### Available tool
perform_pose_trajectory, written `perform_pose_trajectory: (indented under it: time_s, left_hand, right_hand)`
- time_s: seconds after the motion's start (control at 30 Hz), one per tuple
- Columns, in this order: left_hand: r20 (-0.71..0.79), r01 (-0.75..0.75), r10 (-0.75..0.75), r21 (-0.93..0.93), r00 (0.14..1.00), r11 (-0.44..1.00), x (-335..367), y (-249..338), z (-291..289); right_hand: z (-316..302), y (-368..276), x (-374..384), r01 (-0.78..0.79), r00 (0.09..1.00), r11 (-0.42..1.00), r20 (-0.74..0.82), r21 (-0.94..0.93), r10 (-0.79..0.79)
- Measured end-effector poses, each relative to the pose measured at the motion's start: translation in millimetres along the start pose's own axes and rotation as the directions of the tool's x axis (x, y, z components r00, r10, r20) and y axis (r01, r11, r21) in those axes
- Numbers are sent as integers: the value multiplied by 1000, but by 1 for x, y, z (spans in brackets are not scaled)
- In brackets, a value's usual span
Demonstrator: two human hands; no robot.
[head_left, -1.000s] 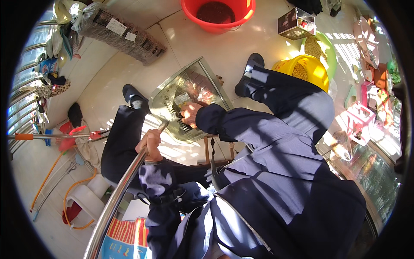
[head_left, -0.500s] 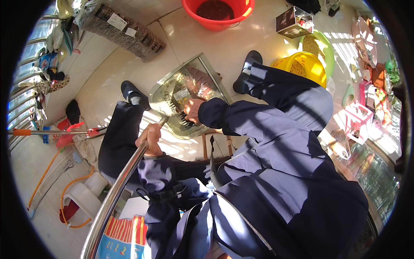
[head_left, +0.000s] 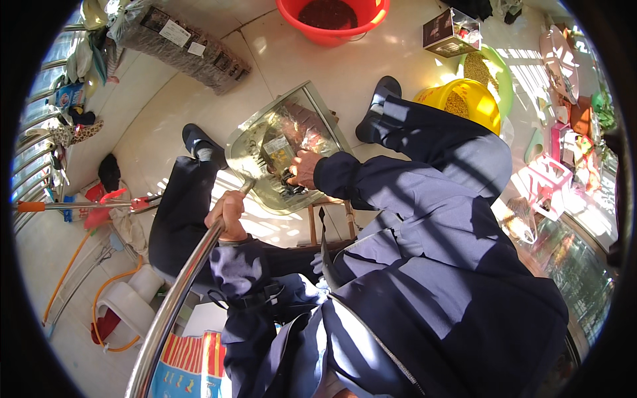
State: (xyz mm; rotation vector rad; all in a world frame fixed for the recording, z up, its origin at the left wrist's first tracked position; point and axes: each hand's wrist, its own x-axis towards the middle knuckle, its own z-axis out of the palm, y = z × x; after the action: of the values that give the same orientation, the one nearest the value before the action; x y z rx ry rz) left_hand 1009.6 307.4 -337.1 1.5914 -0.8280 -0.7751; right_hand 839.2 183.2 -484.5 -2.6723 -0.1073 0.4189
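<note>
My left hand [head_left: 227, 215] is wrapped round the shiny metal handle [head_left: 178, 292] of a long-handled dustpan. The dustpan's translucent grey-green pan [head_left: 249, 166] lies between my feet, with comb-like teeth along its near side. My right hand [head_left: 305, 168] is inside the pan, fingers curled down beside a dark clump [head_left: 292, 190]; what they hold is partly hidden. Next to these fingers lies a clear plastic wrapper with a white label [head_left: 277, 144]. Crumpled, reddish-brown wrapping [head_left: 302, 123] fills the pan's far part.
A red bucket [head_left: 332, 30] with dark contents stands ahead. A yellow bucket [head_left: 474, 103] holding grain-like bits lies by my right foot, a green basin [head_left: 497, 73] behind it. A long plastic-wrapped bundle [head_left: 186, 50] lies ahead left. A small wooden stool [head_left: 313, 225] stands below the pan.
My right hand has shifted slightly right in the pan, and its fingers are more curled over the dark clump. My left hand keeps its hold on the handle.
</note>
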Motion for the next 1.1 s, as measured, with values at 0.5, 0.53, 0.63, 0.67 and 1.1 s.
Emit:
perform_pose_trajectory:
  time_s: [0.5, 0.53, 0.63, 0.67, 1.1]
  left_hand:
    - [-31, 48, -48, 2, 998, 999, -3, 0, 3]
    - [-38, 56, -56, 1, 998, 998, -3, 0, 3]
    - [-34, 12, -12, -1, 999, 1000, -2, 0, 3]
    - [-31, 6, -6, -1, 1000, 1000, -2, 0, 3]
    - [-38, 23, -23, -12, 999, 1000, -3, 2, 5]
  right_hand:
    - [4, 2, -4, -44, 994, 999, 96, -30, 46]
    - [4, 2, -4, -27, 1000, 999, -7, -39, 27]
    - [4, -1, -3, -35, 992, 999, -119, -34, 31]
    - [4, -1, -1, -29, 983, 992, -184, -124, 5]
    - [-2, 1, 0, 8, 990, 999, 139, -32, -3]
